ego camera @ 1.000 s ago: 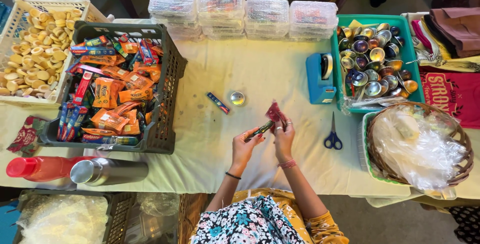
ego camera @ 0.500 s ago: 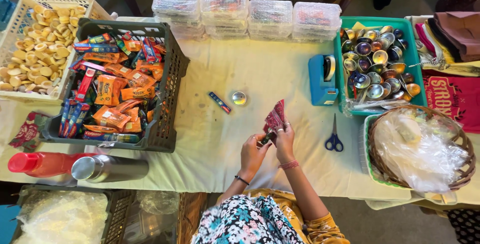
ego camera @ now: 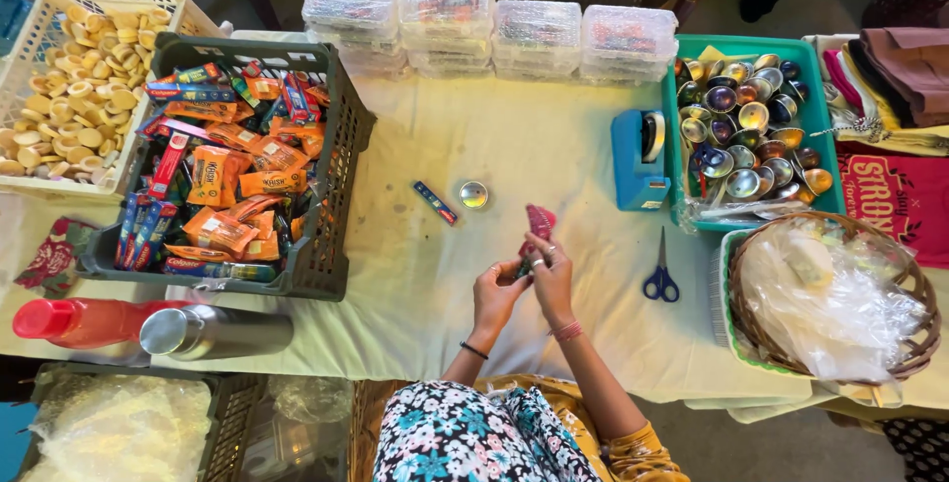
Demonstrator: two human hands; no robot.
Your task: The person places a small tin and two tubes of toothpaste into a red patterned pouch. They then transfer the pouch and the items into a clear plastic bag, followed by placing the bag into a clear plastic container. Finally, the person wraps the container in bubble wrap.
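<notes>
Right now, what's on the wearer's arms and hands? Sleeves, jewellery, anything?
Both forearms are bare. The left hand has a ring on one finger and a thin dark band at the wrist. The right hand also shows a ring, with pink bangles at the wrist. A mustard-yellow sleeve shows near the right elbow.

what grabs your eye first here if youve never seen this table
The dark crate on the left, heaped with orange and blue snack packets, stands out first. Right of it, a teal tray glitters with small metal bowls. At the near edge, the left hand and right hand pinch a small red pouch.
</notes>
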